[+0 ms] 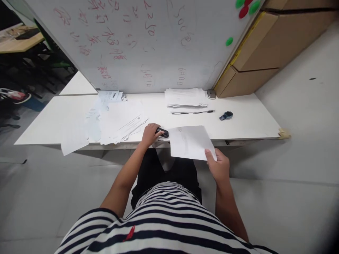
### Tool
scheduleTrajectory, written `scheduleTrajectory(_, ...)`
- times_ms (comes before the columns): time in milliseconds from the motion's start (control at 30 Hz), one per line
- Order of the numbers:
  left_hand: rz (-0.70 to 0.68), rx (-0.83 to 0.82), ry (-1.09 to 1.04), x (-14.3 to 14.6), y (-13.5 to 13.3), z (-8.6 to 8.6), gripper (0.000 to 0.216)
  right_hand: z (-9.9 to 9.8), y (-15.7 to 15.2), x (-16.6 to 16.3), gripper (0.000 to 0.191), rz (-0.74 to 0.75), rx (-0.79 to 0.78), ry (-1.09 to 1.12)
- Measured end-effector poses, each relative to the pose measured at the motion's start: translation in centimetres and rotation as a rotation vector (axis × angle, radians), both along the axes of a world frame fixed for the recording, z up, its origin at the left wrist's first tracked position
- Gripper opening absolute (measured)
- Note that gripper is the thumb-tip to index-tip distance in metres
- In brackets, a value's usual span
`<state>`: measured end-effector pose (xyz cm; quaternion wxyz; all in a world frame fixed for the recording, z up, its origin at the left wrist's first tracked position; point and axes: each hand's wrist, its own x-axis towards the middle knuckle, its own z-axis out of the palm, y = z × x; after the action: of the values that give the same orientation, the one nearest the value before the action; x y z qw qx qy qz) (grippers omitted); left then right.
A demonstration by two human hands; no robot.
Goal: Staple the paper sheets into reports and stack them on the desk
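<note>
My left hand (151,134) is closed over a small black stapler (163,133) by the table's front edge. Part of the stapler is hidden under my fingers, and its front end points right, at the left edge of a sheaf of white paper (192,141). Whether the paper lies inside its jaw cannot be made out. My right hand (218,162) pinches the paper's lower right corner, thumb on top. This paper juts out past the table edge toward my body.
Loose printed sheets (124,127) spread over the left of the white table (238,130), one overhanging the front. A paper stack (185,97) lies at the back, and a dark wristwatch (226,115) at right. Behind stand a whiteboard (159,53) and cardboard boxes (265,46).
</note>
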<state>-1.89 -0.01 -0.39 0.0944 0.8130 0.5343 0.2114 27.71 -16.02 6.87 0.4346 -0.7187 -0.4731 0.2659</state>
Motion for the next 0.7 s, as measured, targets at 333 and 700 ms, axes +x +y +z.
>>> scheduleTrajectory(333, 0.204, 0.028, 0.023, 0.3, -0.2, 0.0, 0.028, -2.9, 1.2, -0.7, 0.035, -0.141, 0.196, 0.753)
scheduleTrajectory(700, 0.224, 0.018, 0.123, 0.4, -0.1, 0.1, 0.024, -3.3, 1.9, -1.6, 0.033, -0.121, 0.191, 0.821)
